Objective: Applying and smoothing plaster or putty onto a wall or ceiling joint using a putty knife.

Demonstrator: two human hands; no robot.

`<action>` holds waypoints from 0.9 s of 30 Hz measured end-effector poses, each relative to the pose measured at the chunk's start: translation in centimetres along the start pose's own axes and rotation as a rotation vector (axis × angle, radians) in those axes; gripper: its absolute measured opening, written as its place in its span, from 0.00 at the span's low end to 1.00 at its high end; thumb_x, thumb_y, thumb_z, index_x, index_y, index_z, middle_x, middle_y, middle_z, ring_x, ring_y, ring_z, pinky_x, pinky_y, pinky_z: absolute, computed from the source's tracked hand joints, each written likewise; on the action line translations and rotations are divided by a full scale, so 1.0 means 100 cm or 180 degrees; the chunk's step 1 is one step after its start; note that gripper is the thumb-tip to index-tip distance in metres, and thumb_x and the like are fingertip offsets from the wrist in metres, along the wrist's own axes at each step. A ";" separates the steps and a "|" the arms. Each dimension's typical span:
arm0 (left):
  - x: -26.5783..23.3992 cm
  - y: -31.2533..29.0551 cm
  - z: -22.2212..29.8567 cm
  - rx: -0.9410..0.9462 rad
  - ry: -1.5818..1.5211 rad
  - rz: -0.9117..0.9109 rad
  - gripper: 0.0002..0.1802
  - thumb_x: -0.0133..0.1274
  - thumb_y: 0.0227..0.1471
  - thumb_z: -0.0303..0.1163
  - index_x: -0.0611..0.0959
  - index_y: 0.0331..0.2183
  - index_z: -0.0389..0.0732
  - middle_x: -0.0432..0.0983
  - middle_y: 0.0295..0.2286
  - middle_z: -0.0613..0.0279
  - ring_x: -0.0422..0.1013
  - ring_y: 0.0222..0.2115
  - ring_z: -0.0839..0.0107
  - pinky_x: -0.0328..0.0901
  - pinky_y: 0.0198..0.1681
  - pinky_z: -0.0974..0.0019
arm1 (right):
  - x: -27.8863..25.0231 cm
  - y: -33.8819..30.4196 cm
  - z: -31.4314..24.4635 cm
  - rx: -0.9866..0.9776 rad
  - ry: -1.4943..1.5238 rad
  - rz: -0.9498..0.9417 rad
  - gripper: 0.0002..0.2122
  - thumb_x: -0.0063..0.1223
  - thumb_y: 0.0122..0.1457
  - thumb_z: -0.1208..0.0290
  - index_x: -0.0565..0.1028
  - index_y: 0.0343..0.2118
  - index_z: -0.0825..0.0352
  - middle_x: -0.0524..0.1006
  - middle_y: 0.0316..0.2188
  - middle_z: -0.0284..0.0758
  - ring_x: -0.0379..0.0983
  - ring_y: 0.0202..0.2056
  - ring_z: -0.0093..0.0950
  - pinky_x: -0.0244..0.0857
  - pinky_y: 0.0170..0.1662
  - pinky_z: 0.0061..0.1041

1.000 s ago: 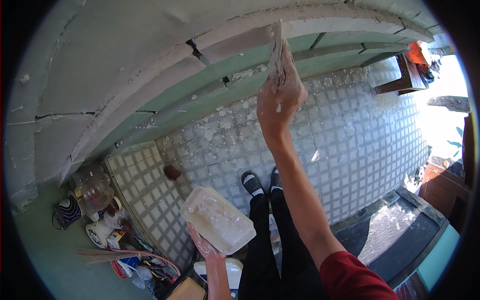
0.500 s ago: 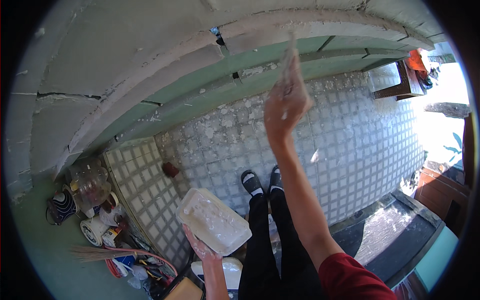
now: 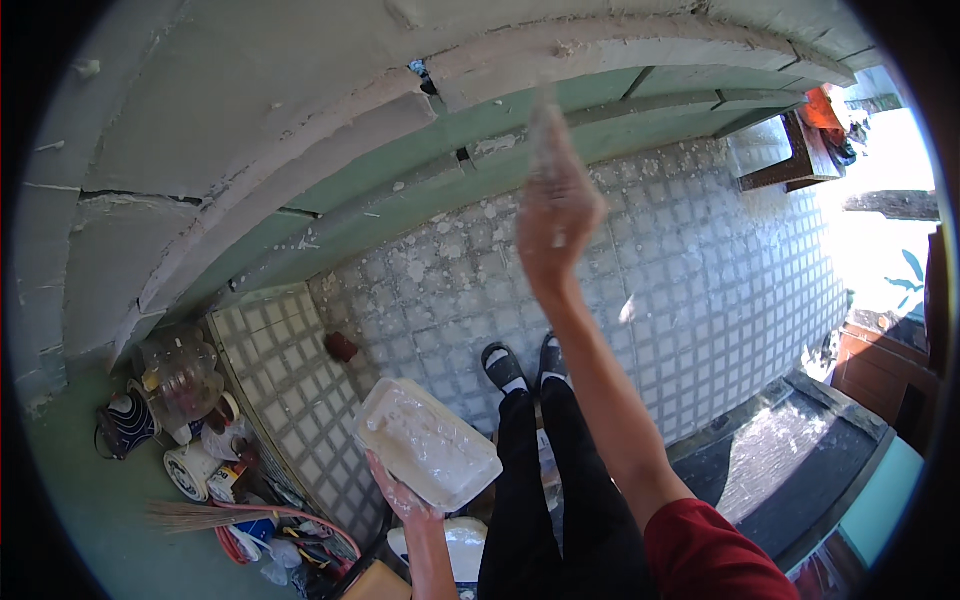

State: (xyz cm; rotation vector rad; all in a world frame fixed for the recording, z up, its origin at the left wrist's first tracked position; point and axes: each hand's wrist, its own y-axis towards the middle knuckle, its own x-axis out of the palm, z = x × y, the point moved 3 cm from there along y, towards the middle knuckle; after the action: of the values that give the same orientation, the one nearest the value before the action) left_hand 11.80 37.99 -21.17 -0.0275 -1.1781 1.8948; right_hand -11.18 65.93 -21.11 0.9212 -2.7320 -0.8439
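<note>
"While the bottle (image 3: 178, 372) and broom (image 3: 185, 515) sit at the far left, what's the left hand (image 3: 404, 498) doing?"

"Same as a second ago: clasped to the side and underside of the tub (image 3: 468, 492), white paste (image 3: 412, 430) facing up. Most of its fingers are hidden from here."

"So the tub hasn't gone anywhere?"

"Hardly. It's beside the legs (image 3: 517, 470), well apart from the ledge (image 3: 650, 45)."

"And the right hand (image 3: 560, 215)?"

"There's the change. A second ago the tip of its tool (image 3: 550, 135) was up over the ledge; now it's lower, and the fist has come left, nearer the gap (image 3: 427, 86). Hand and tool are both blurred."

"Closed, then?"

"Closed round the tool, fingers pressed together as far as the blur shows."

"Is it touching the ledge?"

"Can't tell. The tip fades out by the lower edge. I'd call it mid-stroke, which would keep the work up at the ledge rather than down at the tub."

"And farther right?"

"Just tiled floor (image 3: 720, 280), running toward the sunlight."
</note>
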 end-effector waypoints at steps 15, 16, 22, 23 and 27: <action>0.004 -0.010 0.006 0.0075 -0.0114 0.0087 0.35 0.38 0.56 0.58 0.61 0.59 0.51 0.59 0.56 0.62 0.59 0.55 0.56 0.57 0.56 0.47 | -0.004 0.085 -0.062 0.0120 -0.1927 -0.2110 0.18 0.49 0.44 0.80 0.73 0.42 0.73 0.74 0.24 0.45 0.72 0.28 0.39 0.67 0.36 0.37; 0.003 -0.010 0.008 0.0118 -0.0070 0.0052 0.35 0.38 0.56 0.58 0.61 0.59 0.51 0.59 0.56 0.62 0.60 0.55 0.56 0.57 0.56 0.47 | 0.001 0.078 -0.062 0.0702 -0.1789 -0.2523 0.22 0.47 0.45 0.81 0.71 0.48 0.70 0.73 0.28 0.45 0.69 0.33 0.40 0.63 0.42 0.39; -0.001 -0.009 0.005 0.0093 -0.0123 0.0154 0.35 0.38 0.56 0.57 0.60 0.59 0.50 0.59 0.56 0.61 0.60 0.55 0.57 0.57 0.56 0.48 | -0.009 0.045 -0.017 -0.0115 -0.0365 -0.0997 0.20 0.44 0.45 0.83 0.73 0.45 0.77 0.77 0.36 0.53 0.76 0.33 0.44 0.69 0.39 0.29; -0.003 -0.009 0.006 0.0137 -0.0055 0.0194 0.35 0.38 0.56 0.57 0.60 0.59 0.49 0.59 0.56 0.61 0.60 0.55 0.57 0.57 0.56 0.48 | -0.012 0.039 -0.006 0.0219 -0.0242 -0.0540 0.22 0.42 0.45 0.84 0.72 0.47 0.77 0.76 0.38 0.53 0.77 0.34 0.43 0.68 0.40 0.27; -0.007 -0.013 0.008 0.0138 -0.0027 0.0238 0.36 0.39 0.55 0.58 0.60 0.59 0.48 0.59 0.56 0.61 0.59 0.55 0.56 0.56 0.57 0.48 | 0.010 0.019 0.000 0.0126 -0.0399 0.0066 0.21 0.40 0.47 0.86 0.72 0.46 0.78 0.76 0.39 0.52 0.77 0.36 0.42 0.68 0.41 0.27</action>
State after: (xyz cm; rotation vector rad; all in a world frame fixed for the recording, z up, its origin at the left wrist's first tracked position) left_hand 12.77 37.18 -20.07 -0.0404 -1.1555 1.9872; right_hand -12.98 66.58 -20.13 0.8736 -2.8694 -0.8754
